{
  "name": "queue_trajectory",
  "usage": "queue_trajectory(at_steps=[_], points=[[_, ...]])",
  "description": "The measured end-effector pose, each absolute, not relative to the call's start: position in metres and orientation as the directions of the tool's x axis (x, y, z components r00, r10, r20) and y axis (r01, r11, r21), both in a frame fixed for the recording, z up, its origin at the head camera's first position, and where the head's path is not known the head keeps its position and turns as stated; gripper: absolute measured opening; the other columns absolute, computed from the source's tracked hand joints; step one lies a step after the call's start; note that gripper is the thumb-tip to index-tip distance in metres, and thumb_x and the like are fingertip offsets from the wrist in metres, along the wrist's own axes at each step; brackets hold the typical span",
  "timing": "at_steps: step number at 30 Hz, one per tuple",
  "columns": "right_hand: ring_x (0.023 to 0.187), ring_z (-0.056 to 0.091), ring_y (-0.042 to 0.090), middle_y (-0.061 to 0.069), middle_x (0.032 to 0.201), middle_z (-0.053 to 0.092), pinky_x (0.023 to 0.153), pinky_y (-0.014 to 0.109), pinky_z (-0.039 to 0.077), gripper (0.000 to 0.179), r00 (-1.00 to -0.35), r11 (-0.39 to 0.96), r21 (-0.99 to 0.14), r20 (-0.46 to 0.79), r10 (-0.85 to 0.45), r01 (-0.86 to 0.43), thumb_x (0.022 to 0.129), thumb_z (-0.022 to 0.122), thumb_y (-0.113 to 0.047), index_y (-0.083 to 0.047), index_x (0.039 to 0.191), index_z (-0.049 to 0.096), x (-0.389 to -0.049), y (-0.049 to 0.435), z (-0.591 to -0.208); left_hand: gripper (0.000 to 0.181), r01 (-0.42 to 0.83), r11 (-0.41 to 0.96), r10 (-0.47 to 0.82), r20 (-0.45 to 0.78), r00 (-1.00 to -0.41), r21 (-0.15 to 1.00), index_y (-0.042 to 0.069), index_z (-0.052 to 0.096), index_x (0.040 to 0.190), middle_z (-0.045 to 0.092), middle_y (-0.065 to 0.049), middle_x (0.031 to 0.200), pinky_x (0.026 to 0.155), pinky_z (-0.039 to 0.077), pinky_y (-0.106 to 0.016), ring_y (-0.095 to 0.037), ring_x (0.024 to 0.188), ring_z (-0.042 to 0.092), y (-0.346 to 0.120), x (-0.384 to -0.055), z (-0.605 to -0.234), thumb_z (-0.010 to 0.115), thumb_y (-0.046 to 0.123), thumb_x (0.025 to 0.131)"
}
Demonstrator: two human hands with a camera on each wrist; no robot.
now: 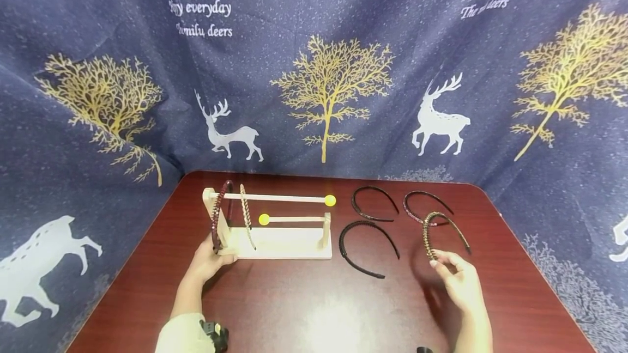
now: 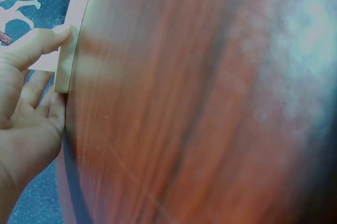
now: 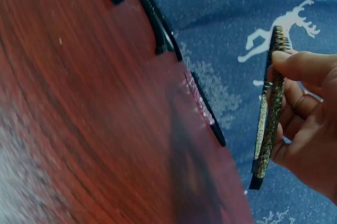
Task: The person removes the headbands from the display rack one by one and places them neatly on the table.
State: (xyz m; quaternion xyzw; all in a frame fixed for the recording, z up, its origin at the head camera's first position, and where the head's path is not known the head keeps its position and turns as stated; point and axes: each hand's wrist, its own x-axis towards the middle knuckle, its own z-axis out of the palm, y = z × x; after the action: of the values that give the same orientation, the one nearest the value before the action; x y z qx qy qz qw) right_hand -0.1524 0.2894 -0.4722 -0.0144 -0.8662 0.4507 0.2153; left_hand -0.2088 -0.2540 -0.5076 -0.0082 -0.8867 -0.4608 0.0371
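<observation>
On the left of the table stands a pale wooden headband rack, with two rods tipped by yellow balls. My left hand grips the left end of its base, the thumb lying on top in the left wrist view. A dark red headband and a cream braided headband hang over the upper rod. Over at the right, my right hand pinches a gold glittery headband near one end between thumb and fingers, raised above the table.
Two black headbands lie between the rack and my right hand. Behind the gold one rests a dark headband with pink sequins. The reddish-brown table meets a blue cloth backdrop along its back edge.
</observation>
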Motion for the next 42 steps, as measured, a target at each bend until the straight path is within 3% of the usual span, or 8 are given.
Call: queue_trajectory(at_steps=[10, 20, 23, 27, 30, 37, 42], points=[[0.073, 0.055, 0.006, 0.008, 0.084, 0.066, 0.064, 0.025, 0.044, 0.018, -0.95, 0.736, -0.669, 0.287, 0.121, -0.108, 0.08, 0.068, -0.003, -0.002, 0.098, 0.069, -0.157, 0.302, -0.481, 0.068, 0.052, 0.58, -0.023, 0.081, -0.996, 0.813, -0.007, 0.041, 0.122, 0.052, -0.031, 0.115, 0.092, 0.039, -0.056, -0.045, 0.112, 0.047, -0.254, -0.21, -0.508, 0.079, 0.009, 0.068], [0.096, 0.059, 0.021, 0.01, 0.096, 0.069, 0.077, 0.018, 0.042, 0.018, -0.98, 0.733, -0.674, 0.19, 0.053, -0.092, 0.08, 0.07, -0.006, -0.004, 0.098, 0.071, -0.165, 0.312, -0.489, 0.067, 0.037, 0.573, -0.027, 0.064, -0.998, 0.818, -0.007, 0.042, 0.121, 0.05, -0.032, 0.119, 0.094, 0.038, -0.056, -0.047, 0.114, 0.045, -0.254, -0.209, -0.506, 0.08, 0.01, 0.069], [0.09, 0.059, 0.016, 0.009, 0.095, 0.069, 0.074, 0.021, 0.043, 0.018, -0.987, 0.723, -0.687, 0.153, 0.05, -0.07, 0.079, 0.071, -0.005, -0.004, 0.097, 0.071, -0.168, 0.313, -0.49, 0.066, 0.041, 0.57, -0.027, 0.069, -0.997, 0.821, -0.006, 0.042, 0.121, 0.051, -0.031, 0.117, 0.093, 0.038, -0.056, -0.046, 0.113, 0.046, -0.253, -0.209, -0.506, 0.079, 0.009, 0.068], [0.061, 0.054, 0.009, 0.007, 0.069, 0.065, 0.055, 0.024, 0.043, 0.019, -0.995, 0.674, -0.739, 0.075, 0.059, -0.016, 0.078, 0.069, -0.002, 0.0, 0.097, 0.07, -0.171, 0.314, -0.493, 0.067, 0.04, 0.568, -0.031, 0.07, -0.997, 0.822, -0.006, 0.042, 0.122, 0.051, -0.031, 0.117, 0.093, 0.038, -0.056, -0.045, 0.113, 0.046, -0.253, -0.209, -0.506, 0.08, 0.009, 0.068], [0.051, 0.049, 0.01, 0.004, 0.057, 0.055, 0.047, 0.025, 0.041, 0.02, -0.997, 0.648, -0.761, 0.021, 0.07, 0.029, 0.078, 0.068, -0.001, 0.003, 0.098, 0.069, -0.174, 0.314, -0.495, 0.066, 0.041, 0.564, -0.032, 0.071, -0.997, 0.825, -0.006, 0.042, 0.121, 0.051, -0.031, 0.117, 0.094, 0.038, -0.056, -0.045, 0.112, 0.047, -0.253, -0.209, -0.506, 0.08, 0.009, 0.068], [0.066, 0.053, 0.012, 0.008, 0.079, 0.067, 0.06, 0.025, 0.044, 0.018, -0.998, 0.696, -0.718, 0.052, 0.038, -0.011, 0.077, 0.068, 0.0, 0.001, 0.095, 0.069, -0.186, 0.317, -0.497, 0.068, 0.043, 0.556, -0.03, 0.071, -0.997, 0.83, -0.006, 0.041, 0.123, 0.051, -0.031, 0.118, 0.094, 0.038, -0.055, -0.044, 0.113, 0.046, -0.253, -0.209, -0.506, 0.079, 0.007, 0.069], [0.065, 0.055, 0.011, 0.008, 0.076, 0.067, 0.058, 0.024, 0.046, 0.018, -0.999, 0.658, -0.752, 0.043, 0.003, -0.03, 0.076, 0.067, 0.002, 0.004, 0.093, 0.068, -0.195, 0.321, -0.498, 0.068, 0.042, 0.56, -0.029, 0.07, -0.997, 0.827, -0.006, 0.041, 0.123, 0.051, -0.031, 0.116, 0.093, 0.038, -0.056, -0.045, 0.112, 0.047, -0.253, -0.209, -0.506, 0.08, 0.008, 0.069]])
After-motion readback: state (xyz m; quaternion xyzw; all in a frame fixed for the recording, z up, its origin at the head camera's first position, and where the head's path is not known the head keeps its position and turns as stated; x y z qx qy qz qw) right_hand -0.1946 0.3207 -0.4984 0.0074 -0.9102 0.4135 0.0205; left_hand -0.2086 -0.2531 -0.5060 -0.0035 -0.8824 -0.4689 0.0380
